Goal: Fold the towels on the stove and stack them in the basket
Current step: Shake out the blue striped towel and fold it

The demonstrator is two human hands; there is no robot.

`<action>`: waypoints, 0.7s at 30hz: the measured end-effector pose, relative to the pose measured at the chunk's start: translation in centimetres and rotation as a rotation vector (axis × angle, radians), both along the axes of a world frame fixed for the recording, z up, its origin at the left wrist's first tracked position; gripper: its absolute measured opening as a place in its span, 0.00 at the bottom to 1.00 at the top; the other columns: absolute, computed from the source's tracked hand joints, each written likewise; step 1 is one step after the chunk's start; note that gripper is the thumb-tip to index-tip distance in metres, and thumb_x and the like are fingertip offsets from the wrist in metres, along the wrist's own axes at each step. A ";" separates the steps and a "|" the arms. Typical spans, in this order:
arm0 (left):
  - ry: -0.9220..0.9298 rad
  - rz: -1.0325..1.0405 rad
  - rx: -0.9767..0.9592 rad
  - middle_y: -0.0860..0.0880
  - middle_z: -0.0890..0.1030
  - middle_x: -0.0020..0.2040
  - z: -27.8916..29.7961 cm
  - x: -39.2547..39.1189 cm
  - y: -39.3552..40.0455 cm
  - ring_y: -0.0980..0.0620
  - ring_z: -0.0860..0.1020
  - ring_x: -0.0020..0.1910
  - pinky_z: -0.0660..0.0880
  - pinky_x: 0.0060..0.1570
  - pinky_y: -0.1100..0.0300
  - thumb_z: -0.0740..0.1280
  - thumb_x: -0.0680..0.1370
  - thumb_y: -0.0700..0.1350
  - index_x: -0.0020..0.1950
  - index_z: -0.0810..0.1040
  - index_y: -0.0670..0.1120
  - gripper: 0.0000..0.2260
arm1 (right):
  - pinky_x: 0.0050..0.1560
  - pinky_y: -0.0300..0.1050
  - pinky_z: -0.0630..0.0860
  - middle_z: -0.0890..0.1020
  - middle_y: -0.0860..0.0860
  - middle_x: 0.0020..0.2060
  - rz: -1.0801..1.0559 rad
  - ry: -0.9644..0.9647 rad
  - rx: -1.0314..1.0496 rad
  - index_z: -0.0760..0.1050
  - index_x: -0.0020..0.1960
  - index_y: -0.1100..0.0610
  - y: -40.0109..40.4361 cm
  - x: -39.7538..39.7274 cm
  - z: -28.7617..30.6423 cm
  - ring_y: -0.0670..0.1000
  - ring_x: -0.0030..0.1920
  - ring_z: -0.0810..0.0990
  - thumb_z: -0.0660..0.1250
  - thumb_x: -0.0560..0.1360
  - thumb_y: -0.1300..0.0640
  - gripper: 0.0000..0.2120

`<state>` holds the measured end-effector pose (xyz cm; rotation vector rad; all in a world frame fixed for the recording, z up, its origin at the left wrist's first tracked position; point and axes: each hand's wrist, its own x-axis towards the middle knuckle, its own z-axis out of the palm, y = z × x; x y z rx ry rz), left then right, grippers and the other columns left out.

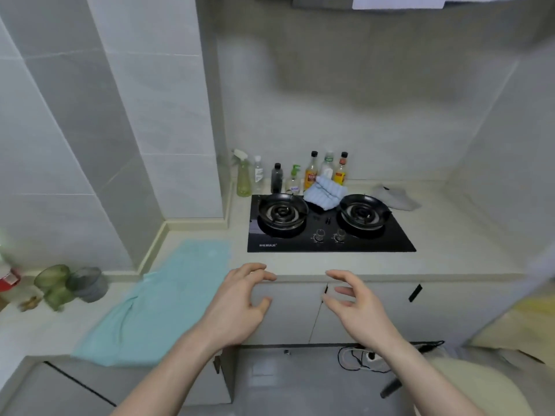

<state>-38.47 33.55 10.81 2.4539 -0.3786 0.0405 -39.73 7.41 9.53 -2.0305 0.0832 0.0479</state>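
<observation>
Our hands hover empty, fingers loosely spread, at the worktop (pixel 450 235) edge: the left hand (pixel 240 301) and right hand (pixel 357 307) lie about equally far from the light blue towel (pixel 324 195), which sits bunched straight ahead between the two burners of the stove (pixel 390 240), its long axis running left-back to right-front. A grey towel (pixel 395 197) lies right of the stove, nearer our right hand. The stove's white brand mark and the bottle labels are too blurred to read.
</observation>
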 end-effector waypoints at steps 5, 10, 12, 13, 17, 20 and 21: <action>0.037 -0.042 -0.031 0.61 0.68 0.72 -0.7 6.9 -1.4 0.57 0.64 0.72 0.60 0.70 0.65 0.68 0.79 0.49 0.66 0.76 0.60 0.16 | 0.63 0.43 0.76 0.74 0.33 0.64 -0.040 -0.008 -0.040 0.74 0.62 0.35 -1.7 5.5 0.3 0.36 0.63 0.74 0.71 0.77 0.53 0.18; 0.047 -0.094 -0.024 0.62 0.67 0.73 -1.1 13.4 -2.8 0.57 0.65 0.71 0.62 0.72 0.61 0.67 0.80 0.50 0.68 0.75 0.59 0.16 | 0.60 0.41 0.77 0.73 0.31 0.64 -0.074 -0.032 -0.077 0.74 0.62 0.34 -3.0 10.8 1.0 0.35 0.63 0.74 0.72 0.77 0.51 0.18; 0.050 -0.122 -0.031 0.62 0.66 0.73 -1.2 15.8 -3.6 0.57 0.66 0.70 0.66 0.70 0.59 0.67 0.80 0.51 0.69 0.75 0.59 0.17 | 0.62 0.43 0.77 0.74 0.33 0.64 -0.093 -0.052 -0.080 0.74 0.62 0.34 -3.7 12.6 1.1 0.36 0.63 0.74 0.72 0.77 0.51 0.18; 0.049 -0.136 -0.032 0.62 0.67 0.73 -1.2 16.9 -4.0 0.57 0.66 0.70 0.67 0.70 0.59 0.67 0.80 0.51 0.69 0.75 0.59 0.17 | 0.62 0.44 0.77 0.74 0.33 0.64 -0.106 -0.059 -0.080 0.74 0.62 0.35 -4.1 13.3 1.0 0.37 0.63 0.74 0.72 0.77 0.51 0.18; 0.060 -0.190 -0.036 0.62 0.67 0.72 -1.3 20.3 -5.6 0.58 0.67 0.66 0.69 0.67 0.58 0.67 0.79 0.51 0.68 0.75 0.59 0.17 | 0.61 0.44 0.78 0.75 0.33 0.63 -0.149 -0.043 -0.073 0.74 0.62 0.35 -5.7 15.5 0.7 0.37 0.63 0.74 0.72 0.77 0.52 0.18; 0.059 -0.207 -0.024 0.63 0.67 0.71 -1.6 22.5 -6.5 0.59 0.66 0.66 0.70 0.66 0.58 0.67 0.80 0.52 0.68 0.75 0.59 0.17 | 0.59 0.41 0.77 0.75 0.34 0.63 -0.178 -0.041 -0.073 0.75 0.62 0.36 -6.9 17.3 0.4 0.37 0.62 0.75 0.73 0.76 0.53 0.18; 0.054 -0.207 -0.021 0.63 0.67 0.71 -1.7 23.2 -6.7 0.59 0.66 0.67 0.69 0.67 0.59 0.67 0.80 0.51 0.68 0.75 0.59 0.17 | 0.58 0.40 0.77 0.76 0.34 0.63 -0.184 -0.039 -0.076 0.75 0.62 0.37 -7.4 18.0 0.2 0.37 0.62 0.75 0.73 0.76 0.53 0.19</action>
